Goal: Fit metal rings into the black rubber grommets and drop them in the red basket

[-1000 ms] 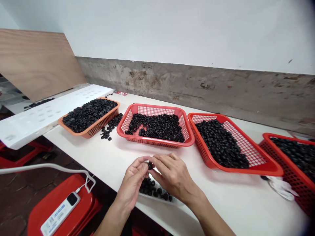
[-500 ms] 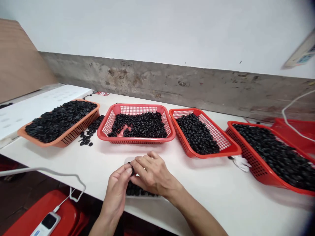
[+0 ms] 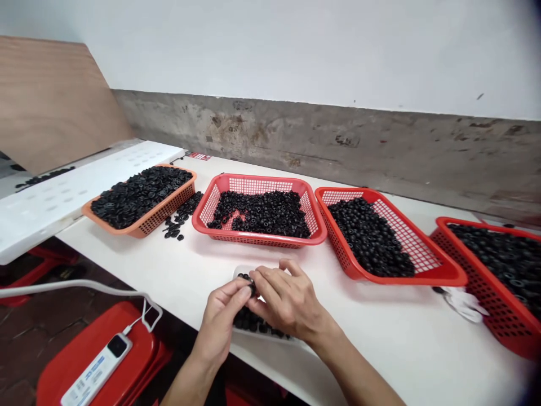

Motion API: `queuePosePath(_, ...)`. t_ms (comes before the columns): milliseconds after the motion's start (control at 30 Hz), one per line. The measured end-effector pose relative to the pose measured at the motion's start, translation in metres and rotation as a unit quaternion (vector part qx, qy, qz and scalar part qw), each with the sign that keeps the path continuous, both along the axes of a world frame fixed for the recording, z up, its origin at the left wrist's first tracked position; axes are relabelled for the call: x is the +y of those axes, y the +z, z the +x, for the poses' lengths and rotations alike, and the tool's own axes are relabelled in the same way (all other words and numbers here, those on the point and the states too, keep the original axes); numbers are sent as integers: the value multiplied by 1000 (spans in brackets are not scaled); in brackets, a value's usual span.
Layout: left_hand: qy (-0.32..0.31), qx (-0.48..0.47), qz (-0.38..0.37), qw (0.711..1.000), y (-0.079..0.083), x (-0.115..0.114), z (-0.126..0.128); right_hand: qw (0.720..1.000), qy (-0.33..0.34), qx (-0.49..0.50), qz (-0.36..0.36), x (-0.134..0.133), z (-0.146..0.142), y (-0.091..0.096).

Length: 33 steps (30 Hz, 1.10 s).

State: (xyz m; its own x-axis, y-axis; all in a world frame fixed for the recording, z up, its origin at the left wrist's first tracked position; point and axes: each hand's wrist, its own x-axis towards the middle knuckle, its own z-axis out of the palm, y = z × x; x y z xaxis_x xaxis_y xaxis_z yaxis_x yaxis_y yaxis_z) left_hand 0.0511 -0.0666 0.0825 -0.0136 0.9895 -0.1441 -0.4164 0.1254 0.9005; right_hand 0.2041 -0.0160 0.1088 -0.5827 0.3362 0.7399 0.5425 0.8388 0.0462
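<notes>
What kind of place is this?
Probably a small workshop where parts get sorted by hand. Red plastic baskets hold heaps of small black rings on a long white table, and the person's left hand and right hand work over a white tray.

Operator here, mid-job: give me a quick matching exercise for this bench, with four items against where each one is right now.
Items:
1. Left hand
2. Loose black rings
3. White corded unit
4. Orange basket

Places:
A. On a red stool below the table edge
B. Pinching a black ring over a white tray
C. On the table beside a red basket
D. At the left end of the basket row

Pairs: 1-B, 2-C, 3-A, 4-D
</notes>
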Motion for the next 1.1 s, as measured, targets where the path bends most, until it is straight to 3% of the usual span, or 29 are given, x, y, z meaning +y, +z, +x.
queuePosePath(467, 27, 78, 56, 995, -5, 0, 2, 999, -13, -30, 31, -2, -9, -14)
queuePosePath(733, -10, 82, 54, 995, 2, 1, -3, 1000, 9, 6, -14, -1, -8, -15)
queuePosePath(1100, -18, -70, -14, 997, 2, 9, 2, 995, 17, 28, -95, 0, -6, -8)
